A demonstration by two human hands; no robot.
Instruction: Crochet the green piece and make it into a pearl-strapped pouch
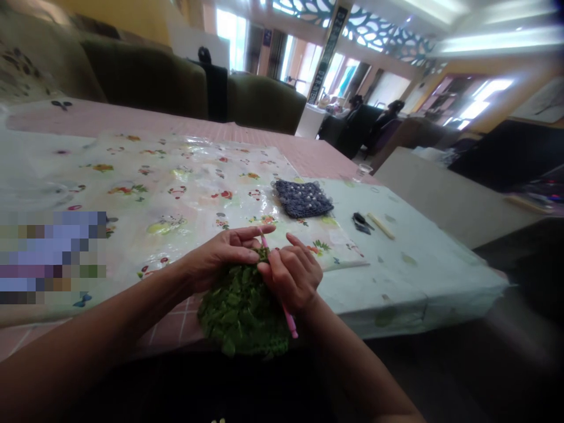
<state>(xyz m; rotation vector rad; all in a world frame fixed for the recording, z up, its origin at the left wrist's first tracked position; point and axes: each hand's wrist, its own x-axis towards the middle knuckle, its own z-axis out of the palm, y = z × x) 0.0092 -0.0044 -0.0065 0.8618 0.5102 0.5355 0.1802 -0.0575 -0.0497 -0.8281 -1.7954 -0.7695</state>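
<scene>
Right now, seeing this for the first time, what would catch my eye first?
Probably the leafy green piece, low in the middle of the view, held by the left hand, with a bright pink hook slanting through the right hand. Next, the dark blue-grey square with pale spots, lying beyond the hands on the fruit-patterned cover.

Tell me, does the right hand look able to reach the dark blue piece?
Probably yes: the dark blue piece lies ahead with nothing visible between, though the right hand holds a pink tool.
</scene>
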